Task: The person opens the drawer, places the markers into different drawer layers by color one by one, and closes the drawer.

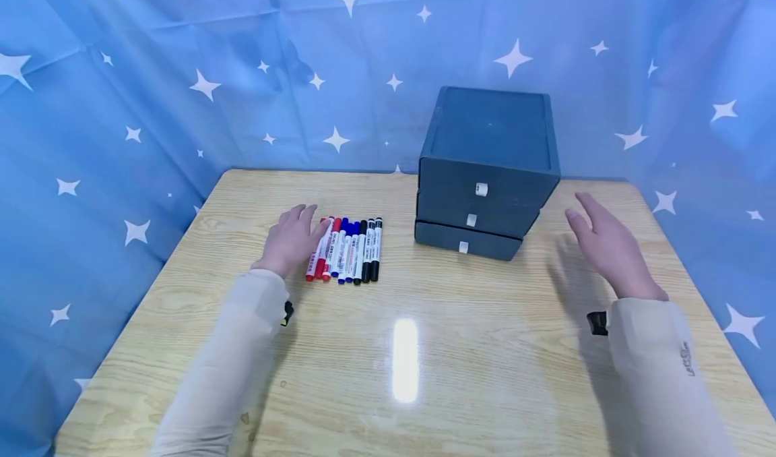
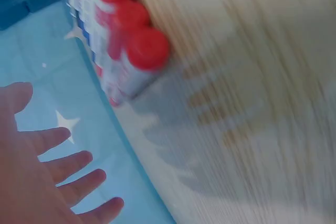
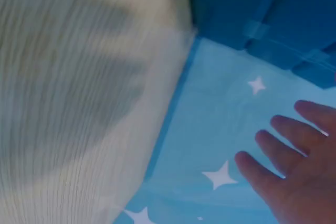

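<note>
1. A person's left hand (image 1: 294, 238), in a pale sleeve (image 1: 218, 356), hovers over the desk (image 1: 473, 349). Its fingers (image 2: 86, 184) are spread apart and hold nothing.
2. Just to the right of those fingers lies a neat row of whiteboard markers (image 1: 353, 251), side by side on the desk; in the head view the thumb overlaps the row's near edge.
3. Closest to the left fingers are the red markers (image 1: 322, 258); next come the blue ones, then the black ones (image 1: 368, 251), farthest from them.
4. The right hand (image 1: 612, 251), in a matching sleeve, is raised above the desk, well apart from the left. Its fingers are extended and grip nothing; its shadow falls on the desk to their left.
5. To the left of the right fingers, apart from them, stands a dark blue drawer unit (image 1: 494, 130) with three stacked drawers, each bearing a small white pull (image 1: 471, 220).
6. Beyond both sets of fingers hangs a blue cloth (image 1: 388, 52) printed with white stars.
</note>
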### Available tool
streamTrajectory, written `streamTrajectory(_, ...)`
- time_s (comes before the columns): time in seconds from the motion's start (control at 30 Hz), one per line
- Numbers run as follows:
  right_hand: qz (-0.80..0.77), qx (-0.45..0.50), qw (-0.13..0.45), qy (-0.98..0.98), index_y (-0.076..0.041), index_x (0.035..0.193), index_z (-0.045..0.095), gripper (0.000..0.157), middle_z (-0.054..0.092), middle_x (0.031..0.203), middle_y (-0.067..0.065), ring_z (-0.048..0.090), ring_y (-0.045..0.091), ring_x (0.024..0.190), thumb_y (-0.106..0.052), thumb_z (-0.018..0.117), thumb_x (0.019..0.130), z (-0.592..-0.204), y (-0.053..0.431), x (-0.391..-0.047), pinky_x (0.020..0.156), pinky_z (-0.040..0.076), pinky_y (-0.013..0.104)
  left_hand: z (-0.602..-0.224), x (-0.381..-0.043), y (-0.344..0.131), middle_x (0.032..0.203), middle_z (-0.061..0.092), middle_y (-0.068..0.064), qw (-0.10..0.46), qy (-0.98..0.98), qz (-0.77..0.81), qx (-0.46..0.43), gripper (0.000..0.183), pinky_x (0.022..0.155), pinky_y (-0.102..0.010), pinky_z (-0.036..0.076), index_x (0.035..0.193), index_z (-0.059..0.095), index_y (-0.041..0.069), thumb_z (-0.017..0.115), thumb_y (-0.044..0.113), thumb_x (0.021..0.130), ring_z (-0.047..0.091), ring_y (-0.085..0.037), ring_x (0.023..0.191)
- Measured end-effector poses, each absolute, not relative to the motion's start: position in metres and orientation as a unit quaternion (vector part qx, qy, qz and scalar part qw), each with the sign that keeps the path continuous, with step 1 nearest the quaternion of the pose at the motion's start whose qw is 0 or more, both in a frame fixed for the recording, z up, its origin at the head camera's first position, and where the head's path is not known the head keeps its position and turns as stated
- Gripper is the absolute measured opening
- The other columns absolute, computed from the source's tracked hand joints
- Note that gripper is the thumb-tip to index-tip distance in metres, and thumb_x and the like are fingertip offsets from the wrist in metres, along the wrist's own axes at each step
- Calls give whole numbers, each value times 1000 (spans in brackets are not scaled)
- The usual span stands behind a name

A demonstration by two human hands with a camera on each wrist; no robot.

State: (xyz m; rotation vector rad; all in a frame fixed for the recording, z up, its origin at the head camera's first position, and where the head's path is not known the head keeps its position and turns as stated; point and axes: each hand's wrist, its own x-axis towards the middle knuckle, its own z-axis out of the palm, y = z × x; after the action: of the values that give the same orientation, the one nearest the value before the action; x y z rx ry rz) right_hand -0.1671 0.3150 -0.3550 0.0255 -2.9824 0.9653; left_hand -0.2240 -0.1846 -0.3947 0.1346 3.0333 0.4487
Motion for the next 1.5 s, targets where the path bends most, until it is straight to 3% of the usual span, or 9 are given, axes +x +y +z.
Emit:
streamTrajectory(0.2, 369, -25, 51, -928, -35, 141, 17, 55, 23, 145, 9, 31, 43, 122, -52, 31, 91, -352, 300, -161, 87, 29, 61, -385, -214, -162, 107, 52, -4, 1, 973, 220, 63, 45, 80, -41, 42, 110, 58, 13, 42, 49, 89, 44, -22, 97)
streamTrajectory(0.37, 426, -25, 130, -895, -40, 136, 27, 44, 36, 139, 0, 38, 26, 122, -44, 34, 93, -350, 282, -161, 93, 32, 50, -374, -204, -135, 88, 56, 4, -23, 956, 271, 112, 34, 66, -31, 42, 99, 62, 16, 44, 45, 90, 50, -14, 74)
streamTrajectory(0.5, 473, -31, 185, -861, -38, 132, 38, 37, 43, 133, -5, 45, 15, 117, -41, 32, 95, -343, 270, -164, 98, 31, 40, -366, -198, -112, 82, 54, 7, -23, 938, 315, 141, 33, 60, -29, 41, 97, 61, 20, 43, 46, 90, 49, -12, 68)
streamTrajectory(0.73, 559, -26, 230, -796, -29, 129, 47, 36, 45, 132, -5, 52, 13, 111, -35, 39, 95, -326, 253, -162, 101, 28, 30, -363, -195, -73, 97, 55, 10, 17, 910, 364, 198, 38, 70, -27, 44, 107, 59, 21, 42, 49, 90, 51, -7, 83)
streamTrajectory(0.83, 571, -15, 246, -783, -25, 128, 49, 35, 44, 132, -5, 47, 11, 115, -33, 41, 94, -316, 245, -160, 99, 30, 29, -361, -192, -55, 99, 56, 10, 22, 901, 372, 224, 38, 72, -26, 45, 107, 59, 21, 43, 50, 89, 51, -6, 86)
streamTrajectory(1.13, 539, 20, 245, -806, -20, 124, 54, 33, 40, 135, -10, 31, 4, 126, -27, 43, 94, -307, 239, -162, 99, 29, 22, -350, -184, -12, 97, 55, 13, -24, 871, 401, 281, 34, 70, -21, 43, 103, 60, 23, 41, 48, 90, 50, -3, 81)
streamTrajectory(1.37, 540, 38, 248, -803, -17, 125, 54, 33, 39, 137, -8, 33, 7, 125, -25, 42, 95, -316, 236, -165, 92, 37, 21, -348, -178, 5, 96, 53, 15, -52, 849, 442, 284, 33, 66, -19, 42, 104, 60, 23, 40, 46, 91, 48, -1, 77)
streamTrajectory(1.5, 535, 36, 246, -807, -18, 125, 53, 33, 39, 137, -8, 34, 7, 125, -25, 41, 95, -317, 238, -164, 91, 37, 20, -346, -177, 14, 104, 52, 13, -58, 828, 480, 284, 38, 68, -20, 44, 116, 53, 22, 40, 48, 91, 49, 0, 86)
